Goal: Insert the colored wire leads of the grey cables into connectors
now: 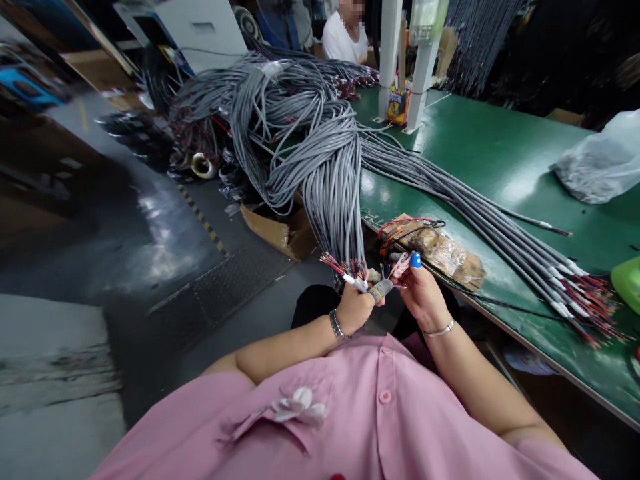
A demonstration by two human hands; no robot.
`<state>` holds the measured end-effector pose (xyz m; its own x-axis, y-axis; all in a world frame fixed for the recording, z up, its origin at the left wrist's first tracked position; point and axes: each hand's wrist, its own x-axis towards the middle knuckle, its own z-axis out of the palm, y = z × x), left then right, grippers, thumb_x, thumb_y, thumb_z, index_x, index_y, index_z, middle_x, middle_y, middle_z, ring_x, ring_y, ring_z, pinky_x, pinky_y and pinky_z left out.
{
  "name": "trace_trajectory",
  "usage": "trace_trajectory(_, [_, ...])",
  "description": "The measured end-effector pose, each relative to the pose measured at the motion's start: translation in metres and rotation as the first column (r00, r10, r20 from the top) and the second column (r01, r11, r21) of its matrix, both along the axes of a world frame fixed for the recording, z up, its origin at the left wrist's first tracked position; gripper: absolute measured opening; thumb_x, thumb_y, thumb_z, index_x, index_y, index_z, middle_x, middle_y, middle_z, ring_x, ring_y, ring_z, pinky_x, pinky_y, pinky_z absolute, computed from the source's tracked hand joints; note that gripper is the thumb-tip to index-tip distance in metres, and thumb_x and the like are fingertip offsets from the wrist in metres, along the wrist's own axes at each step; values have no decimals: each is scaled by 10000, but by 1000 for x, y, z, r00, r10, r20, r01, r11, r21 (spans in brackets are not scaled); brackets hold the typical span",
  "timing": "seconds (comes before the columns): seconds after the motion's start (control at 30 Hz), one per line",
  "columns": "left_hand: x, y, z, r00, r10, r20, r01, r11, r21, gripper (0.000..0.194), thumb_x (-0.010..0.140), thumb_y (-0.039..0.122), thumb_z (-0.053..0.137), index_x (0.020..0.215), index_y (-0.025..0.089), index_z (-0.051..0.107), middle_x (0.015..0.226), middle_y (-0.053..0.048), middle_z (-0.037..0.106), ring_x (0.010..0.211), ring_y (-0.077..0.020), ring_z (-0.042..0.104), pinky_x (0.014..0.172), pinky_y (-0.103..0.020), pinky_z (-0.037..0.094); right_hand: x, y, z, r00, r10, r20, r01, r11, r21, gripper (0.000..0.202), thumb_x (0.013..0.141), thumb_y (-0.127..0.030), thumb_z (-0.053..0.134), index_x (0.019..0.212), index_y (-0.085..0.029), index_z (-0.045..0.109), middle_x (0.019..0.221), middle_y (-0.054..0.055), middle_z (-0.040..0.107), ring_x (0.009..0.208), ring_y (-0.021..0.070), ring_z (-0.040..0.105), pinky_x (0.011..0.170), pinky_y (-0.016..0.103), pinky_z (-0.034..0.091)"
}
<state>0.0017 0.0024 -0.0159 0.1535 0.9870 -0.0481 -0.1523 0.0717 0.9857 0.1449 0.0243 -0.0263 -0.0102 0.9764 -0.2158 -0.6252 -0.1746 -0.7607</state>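
Observation:
My left hand [356, 308], with a grey cover on a finger, is closed around the end of a grey cable. Thin coloured wires [332, 263] fan out at its white sleeve [354, 283]. Close beside it, my right hand [425, 293] pinches a small pale pink piece [401, 265] against more loose wire ends; its exact kind is too small to make out. A blue finger cot [415, 260] covers the tip of one right finger. The thick bundle of grey cables [334, 180] hangs over the table edge just beyond my hands.
Another row of grey cables [465, 193] lies across the green table [500, 153], stripped ends at the right. A film-wrapped block [440, 250] sits at the edge. A plastic bag [600, 163] is far right. A cardboard box [275, 230] stands below. A person [345, 37] sits behind.

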Motion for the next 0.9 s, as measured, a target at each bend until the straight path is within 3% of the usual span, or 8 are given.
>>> trace_trajectory(0.4, [0, -4, 6, 998, 9, -67, -7, 1000, 29, 339, 768, 402, 717, 602, 162, 544, 515, 21, 564, 476, -83, 503, 508, -226, 396, -3, -4, 0, 999, -4, -54, 4, 1000, 3, 355, 749, -548, 720, 745, -196, 673, 686, 5, 642, 597, 124, 533, 558, 255, 446])
trace_trajectory(0.5, [0, -4, 4, 998, 13, -57, -11, 999, 32, 322, 765, 388, 722, 615, 164, 545, 519, 22, 572, 479, -84, 508, 509, -224, 399, -1, -8, 0, 996, 69, -52, -68, 998, 15, 385, 767, -577, 687, 724, -195, 661, 672, 7, 627, 602, 125, 539, 564, 253, 458])
trace_trajectory(0.67, [-1, -3, 3, 998, 16, -58, -14, 999, 34, 335, 748, 415, 727, 617, 163, 548, 517, 16, 578, 480, -93, 518, 505, -233, 406, 0, -20, 5, 961, 268, 61, -271, 961, 53, 262, 704, -379, 797, 828, -192, 662, 693, -1, 654, 593, 132, 591, 605, 272, 453])
trace_trajectory(0.9, [-1, -4, 0, 999, 19, -45, -16, 998, 55, 322, 753, 398, 712, 615, 164, 540, 510, 23, 567, 474, -84, 502, 500, -221, 404, -7, -28, 8, 980, 192, 52, -194, 980, 33, 172, 750, -300, 757, 773, -188, 629, 616, -29, 603, 543, 123, 585, 586, 267, 421])
